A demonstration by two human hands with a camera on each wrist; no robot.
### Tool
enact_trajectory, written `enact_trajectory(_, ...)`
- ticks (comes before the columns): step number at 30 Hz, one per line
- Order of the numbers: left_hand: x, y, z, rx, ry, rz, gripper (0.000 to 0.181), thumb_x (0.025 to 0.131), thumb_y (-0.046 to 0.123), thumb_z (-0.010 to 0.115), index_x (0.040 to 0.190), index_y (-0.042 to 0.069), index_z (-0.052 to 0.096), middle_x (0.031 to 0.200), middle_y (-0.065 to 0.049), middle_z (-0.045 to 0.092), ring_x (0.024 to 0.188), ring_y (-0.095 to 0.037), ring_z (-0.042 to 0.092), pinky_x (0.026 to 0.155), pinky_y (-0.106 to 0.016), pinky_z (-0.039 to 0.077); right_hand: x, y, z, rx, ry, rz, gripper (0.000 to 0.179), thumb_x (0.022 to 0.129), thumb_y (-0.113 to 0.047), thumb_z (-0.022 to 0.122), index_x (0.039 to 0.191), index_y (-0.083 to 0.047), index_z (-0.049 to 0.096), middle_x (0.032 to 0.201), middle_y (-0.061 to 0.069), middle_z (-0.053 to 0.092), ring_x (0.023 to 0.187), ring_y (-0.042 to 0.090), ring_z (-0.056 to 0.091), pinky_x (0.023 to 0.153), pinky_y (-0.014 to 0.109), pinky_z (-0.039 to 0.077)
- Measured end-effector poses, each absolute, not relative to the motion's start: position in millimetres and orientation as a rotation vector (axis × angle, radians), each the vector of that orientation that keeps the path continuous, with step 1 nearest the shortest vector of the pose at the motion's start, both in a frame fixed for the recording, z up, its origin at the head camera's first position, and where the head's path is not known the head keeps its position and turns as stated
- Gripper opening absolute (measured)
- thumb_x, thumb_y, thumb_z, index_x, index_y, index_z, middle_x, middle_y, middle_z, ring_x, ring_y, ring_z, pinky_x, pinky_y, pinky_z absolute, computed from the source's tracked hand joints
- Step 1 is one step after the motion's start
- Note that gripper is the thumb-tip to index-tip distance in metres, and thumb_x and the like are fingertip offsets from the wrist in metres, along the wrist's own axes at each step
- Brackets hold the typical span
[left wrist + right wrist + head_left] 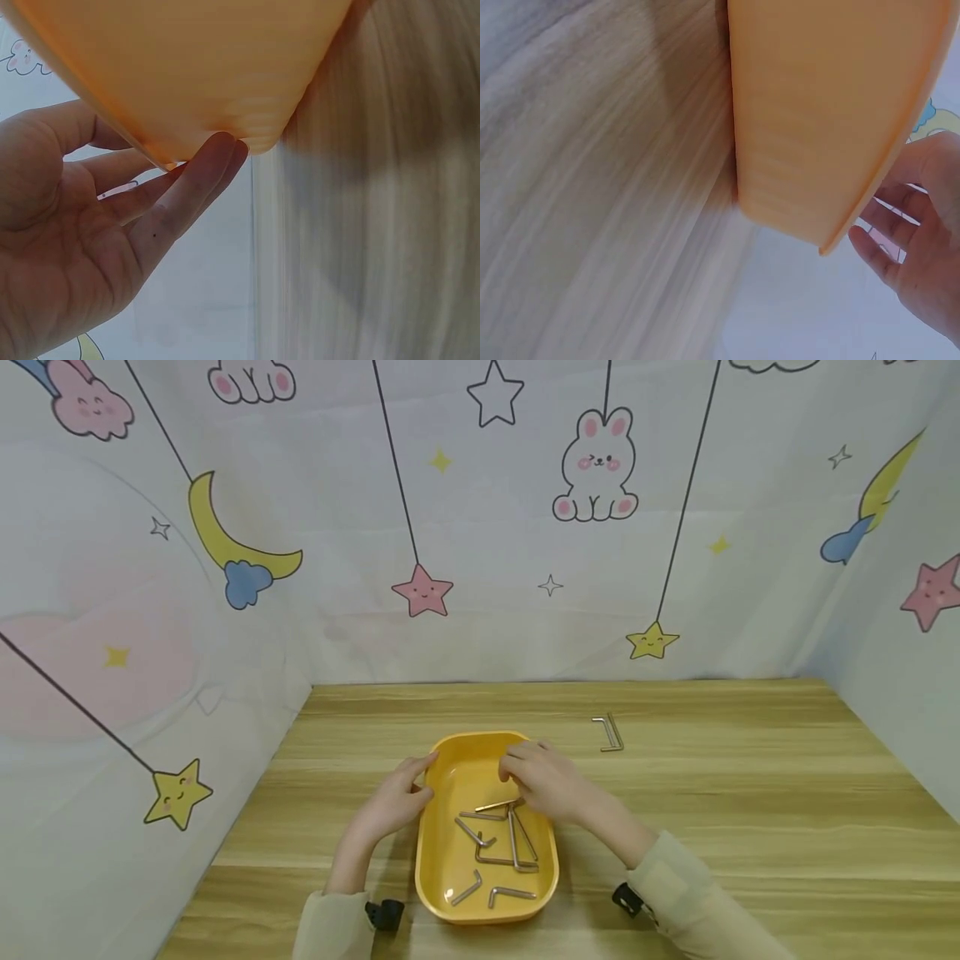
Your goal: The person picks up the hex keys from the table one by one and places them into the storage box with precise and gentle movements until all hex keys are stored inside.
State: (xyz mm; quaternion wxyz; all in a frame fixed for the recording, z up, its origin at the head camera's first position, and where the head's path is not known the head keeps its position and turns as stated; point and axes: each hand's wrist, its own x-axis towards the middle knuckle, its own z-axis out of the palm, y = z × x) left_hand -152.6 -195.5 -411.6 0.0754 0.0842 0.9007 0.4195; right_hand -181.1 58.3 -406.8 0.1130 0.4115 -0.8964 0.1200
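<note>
A yellow plastic bin (pixel 423 868) rests on the table with several metal hex keys (pixel 506 862) lying loose on its floor. My left hand (pixel 393 800) grips the bin's left rim near the far corner. In the left wrist view, that hand (pixel 97 217) has some fingertips against the outer wall and others behind the rim. My right hand (pixel 547 781) reaches over the right rim, fingers bent down inside, just above the topmost hex key (pixel 497 806). Seen from the right wrist, the hand's (pixel 922 225) loosely bent fingers show beyond the rim; its other fingertips are hidden.
Two more hex keys (pixel 613 743) lie on the wooden table (pixel 720 793) beyond the bin, to the right. White cloth (pixel 495 527) printed with stars, moons and rabbits walls the table at the back and both sides.
</note>
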Motion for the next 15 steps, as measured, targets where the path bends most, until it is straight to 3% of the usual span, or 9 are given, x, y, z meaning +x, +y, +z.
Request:
enact_trajectory(8,-151,-194,-412,0.239,2.710,1.251,0.056,0.091,0.004,0.051,0.146,0.005,0.041,0.141,-0.021,0.047,0.096,-0.024,0.062,0.076,-0.032,0.053,-178,68,-410,1.194,-2.571,0.391,0.016,0.085,-0.001,0.060,0.092,-0.015,0.065,0.090,-0.003,0.064,0.087,0.013,0.057,0.081,0.036,0.046)
enact_trajectory(15,-153,-195,-412,0.247,2.705,1.262,0.057,0.090,0.003,0.051,0.146,0.004,0.040,0.140,-0.022,0.046,0.096,-0.024,0.062,0.074,-0.031,0.053,-177,77,-412,1.159,-2.509,0.404,0.014,0.086,-0.003,0.059,0.092,-0.014,0.065,0.092,-0.002,0.064,0.095,0.016,0.060,0.087,0.038,0.048)
